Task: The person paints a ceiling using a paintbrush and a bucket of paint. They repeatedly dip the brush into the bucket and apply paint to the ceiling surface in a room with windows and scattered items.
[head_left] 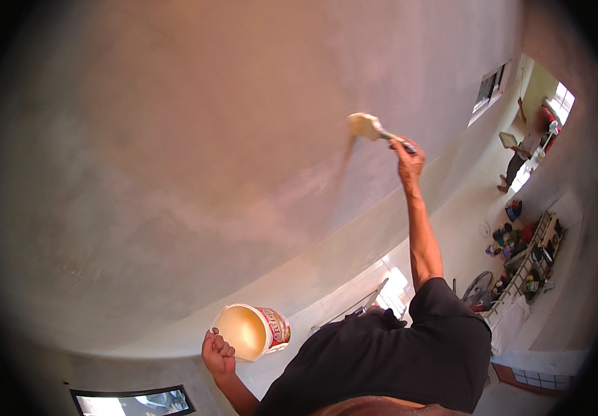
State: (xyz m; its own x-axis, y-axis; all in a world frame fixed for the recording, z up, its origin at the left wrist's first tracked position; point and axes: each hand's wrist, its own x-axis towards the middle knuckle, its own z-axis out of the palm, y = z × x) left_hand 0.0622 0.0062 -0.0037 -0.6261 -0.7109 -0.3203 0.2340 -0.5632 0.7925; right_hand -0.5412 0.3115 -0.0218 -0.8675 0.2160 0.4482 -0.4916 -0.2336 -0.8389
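A paintbrush (pixel 366 127) with wide pale bristles meets the grey-brown wall (pixel 209 125) high up in front of me. My right hand (pixel 411 163) is closed around its handle, the arm stretched far out. A brown wet-looking streak (pixel 347 161) runs down from the bristles. Low on the left, my left hand (pixel 218 355) is closed at the rim of a plastic bucket (pixel 277 330). That bucket is white with a red label, tilted so that its opening shows. Its inside looks yellowish; how much liquid it holds I cannot tell.
Through a doorway at the far right stands another person (pixel 521 154) with a tray-like object. Along the right lie a ladder (pixel 521 267), a fan (pixel 479 288) and several piled items. A small window (pixel 489 90) opens in the wall; a dark-framed one (pixel 132 402) is at lower left.
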